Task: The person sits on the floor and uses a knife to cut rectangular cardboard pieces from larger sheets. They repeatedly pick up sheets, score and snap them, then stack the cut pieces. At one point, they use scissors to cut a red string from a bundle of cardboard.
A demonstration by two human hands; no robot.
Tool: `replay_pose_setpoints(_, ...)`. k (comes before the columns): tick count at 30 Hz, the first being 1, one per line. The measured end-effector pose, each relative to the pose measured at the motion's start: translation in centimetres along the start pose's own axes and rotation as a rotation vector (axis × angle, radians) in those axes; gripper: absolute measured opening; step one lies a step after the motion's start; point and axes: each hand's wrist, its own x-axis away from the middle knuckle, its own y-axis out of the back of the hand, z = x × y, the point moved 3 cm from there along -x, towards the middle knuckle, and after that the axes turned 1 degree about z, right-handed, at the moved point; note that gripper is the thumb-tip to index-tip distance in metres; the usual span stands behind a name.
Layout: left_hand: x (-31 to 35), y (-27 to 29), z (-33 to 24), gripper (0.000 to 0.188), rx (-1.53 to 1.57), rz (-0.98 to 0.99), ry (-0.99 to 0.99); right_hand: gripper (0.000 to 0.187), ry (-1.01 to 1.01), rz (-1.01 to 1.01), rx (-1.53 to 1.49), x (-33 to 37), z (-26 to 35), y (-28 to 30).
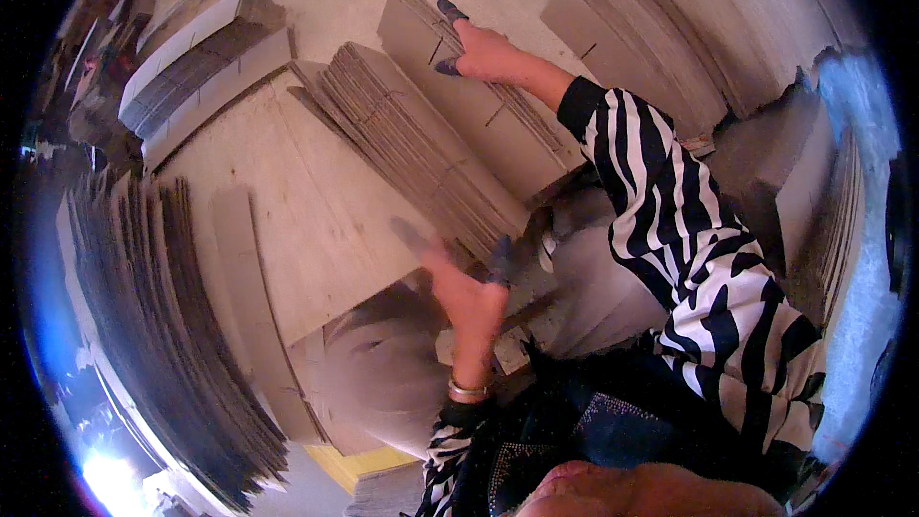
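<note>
Garment (622,426) — cardboard bundle (479,126) under right hand (486,53)

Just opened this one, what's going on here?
A person in striped sleeves is handling tied bundles of flat cardboard. The right hand is at the far bundle, its thumb and a finger spread; whether it grips is hard to tell. The left hand, blurred, is open near the close end of the middle bundle. Dark covers sit on some fingertips. More cardboard stands off to the left.
</note>
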Motion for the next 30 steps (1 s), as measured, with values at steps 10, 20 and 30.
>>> replay_pose_setpoints(10, -4.5, -1.9, -0.5, 0.076, -0.372, 0.004, 0.065, 0.081, 0.03, -0.125, -0.002, -0.4, -0.3, -3.0)
replay_pose_setpoints(20, -6.1, -1.2, 2.4, 0.08, -0.167, -0.086, -0.088, 0.059, -0.014, -0.137, 0.025, 0.5, -0.8, -2.3)
replay_pose_setpoints(30, -8.9, -0.6, 5.1, 0.055, 0.361, -0.064, 0.016, 0.059, -0.031, -0.159, 0.133, 1.7, -0.5, -0.2)
